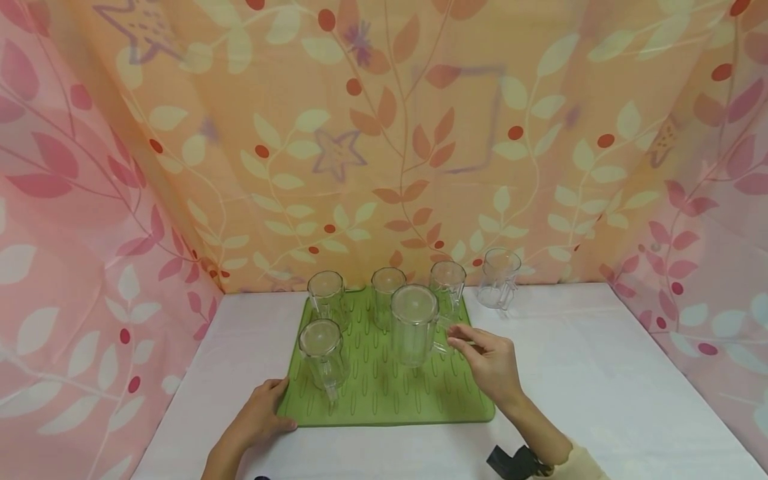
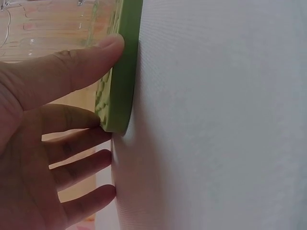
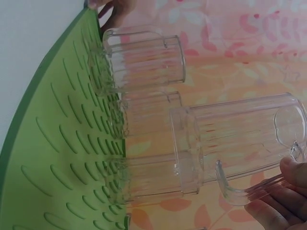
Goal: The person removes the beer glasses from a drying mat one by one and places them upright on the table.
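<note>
In the head view my right hand [image 1: 489, 363] pinches the handle of a clear glass mug [image 1: 414, 333] between thumb and fingers. From the right wrist, this mug [image 3: 240, 136] stands off the mat's surface, its body vertical to the table. At the front left, my left hand [image 1: 258, 413] has the corner of a green drying mat [image 1: 390, 407] between thumb and index finger; the other fingertips touch the white tabletop. Another glass mug [image 1: 324, 353] stands on the mat near that corner. Along the mat's back are three more mugs, at left [image 1: 327, 297], middle [image 1: 384, 300] and right [image 1: 450, 287].
One further glass mug [image 1: 500, 279] stands on the white table [image 1: 600, 373], just right of the mat's back corner. Patterned cloth [image 1: 408, 133] rises behind and on both sides. A black strap [image 1: 516, 462] shows by the right wrist.
</note>
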The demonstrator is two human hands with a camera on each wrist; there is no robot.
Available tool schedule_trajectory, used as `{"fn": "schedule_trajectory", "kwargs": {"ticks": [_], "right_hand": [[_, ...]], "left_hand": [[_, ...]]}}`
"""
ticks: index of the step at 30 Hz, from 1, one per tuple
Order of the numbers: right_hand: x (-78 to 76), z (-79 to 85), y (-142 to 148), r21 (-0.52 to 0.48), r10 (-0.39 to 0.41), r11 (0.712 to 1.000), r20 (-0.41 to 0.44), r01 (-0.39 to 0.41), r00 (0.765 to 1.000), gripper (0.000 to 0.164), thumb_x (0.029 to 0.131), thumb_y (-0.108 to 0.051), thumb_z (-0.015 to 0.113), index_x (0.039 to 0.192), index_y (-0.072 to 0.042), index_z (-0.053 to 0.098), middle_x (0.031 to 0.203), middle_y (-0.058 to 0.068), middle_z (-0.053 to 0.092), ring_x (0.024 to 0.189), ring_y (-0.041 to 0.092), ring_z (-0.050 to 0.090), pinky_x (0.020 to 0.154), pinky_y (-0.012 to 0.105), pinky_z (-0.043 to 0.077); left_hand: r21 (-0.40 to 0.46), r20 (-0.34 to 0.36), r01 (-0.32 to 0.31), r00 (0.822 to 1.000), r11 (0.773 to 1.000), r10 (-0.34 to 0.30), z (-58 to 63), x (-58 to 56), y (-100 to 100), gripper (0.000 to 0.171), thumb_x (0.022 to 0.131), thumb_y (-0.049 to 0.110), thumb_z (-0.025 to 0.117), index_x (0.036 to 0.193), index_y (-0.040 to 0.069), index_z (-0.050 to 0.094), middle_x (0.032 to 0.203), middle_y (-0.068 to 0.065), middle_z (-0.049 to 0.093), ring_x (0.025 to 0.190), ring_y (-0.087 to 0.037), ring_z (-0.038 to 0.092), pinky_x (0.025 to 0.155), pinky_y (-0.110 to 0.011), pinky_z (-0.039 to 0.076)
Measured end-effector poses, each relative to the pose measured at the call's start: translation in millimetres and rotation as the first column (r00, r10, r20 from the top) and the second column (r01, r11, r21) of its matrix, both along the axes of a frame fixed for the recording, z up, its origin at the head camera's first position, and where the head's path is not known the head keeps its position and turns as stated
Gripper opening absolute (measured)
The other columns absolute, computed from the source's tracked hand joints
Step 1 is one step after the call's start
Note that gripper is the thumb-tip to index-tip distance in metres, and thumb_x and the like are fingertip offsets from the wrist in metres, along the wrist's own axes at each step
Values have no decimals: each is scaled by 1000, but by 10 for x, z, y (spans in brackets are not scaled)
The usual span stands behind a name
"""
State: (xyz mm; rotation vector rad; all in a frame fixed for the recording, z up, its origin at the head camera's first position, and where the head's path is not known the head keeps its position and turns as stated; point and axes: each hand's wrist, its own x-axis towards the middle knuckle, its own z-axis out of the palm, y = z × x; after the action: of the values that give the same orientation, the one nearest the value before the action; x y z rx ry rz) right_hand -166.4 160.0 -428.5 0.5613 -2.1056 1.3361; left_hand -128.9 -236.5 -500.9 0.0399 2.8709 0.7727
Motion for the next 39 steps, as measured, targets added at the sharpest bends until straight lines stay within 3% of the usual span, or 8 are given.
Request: {"fn": "schedule_trajectory", "kwargs": {"ticks": [11, 28, 33, 39], "right_hand": [[4, -2, 4, 9, 2, 1000, 7, -2, 1000, 22, 75, 12, 74, 96, 7, 74, 86, 14, 76, 81, -6, 68, 66, 12, 56], [-55, 95, -1, 54, 1, 999, -25, 0, 1000, 20, 75, 10, 75, 95, 6, 75, 87, 14, 76, 77, 16, 74, 68, 10, 56], [-73, 115, -1, 58, 12, 998, -53, -9, 999, 22, 73, 14, 75, 93, 6, 75, 85, 13, 76, 77, 12, 73, 68, 11, 56], [-87, 145, 16, 63, 27, 998, -85, -22, 996, 23, 71, 15, 75, 91, 6, 75, 84, 13, 75, 75, 15, 73, 66, 10, 55]], "left_hand": [[5, 18, -3, 1000, 1000, 3, -22, -3, -13, 93, 65, 23, 88, 138, -12, 44, 137, -29, 49, 129, -50, 44, 106, -63, 38], [-6, 14, 16, 1000, 1000, -16, -22, -34, -43, 93, 64, 20, 89, 137, -14, 44, 139, -31, 47, 130, -53, 41, 106, -64, 37], [-9, 13, 21, 1000, 1000, -21, -20, -33, -42, 91, 64, 19, 88, 137, -14, 45, 141, -30, 47, 131, -52, 40, 108, -64, 35], [4, 5, 29, 1000, 1000, -29, -9, -20, -44, 87, 66, 17, 87, 136, -14, 46, 140, -30, 49, 132, -52, 40, 109, -63, 35]]}}
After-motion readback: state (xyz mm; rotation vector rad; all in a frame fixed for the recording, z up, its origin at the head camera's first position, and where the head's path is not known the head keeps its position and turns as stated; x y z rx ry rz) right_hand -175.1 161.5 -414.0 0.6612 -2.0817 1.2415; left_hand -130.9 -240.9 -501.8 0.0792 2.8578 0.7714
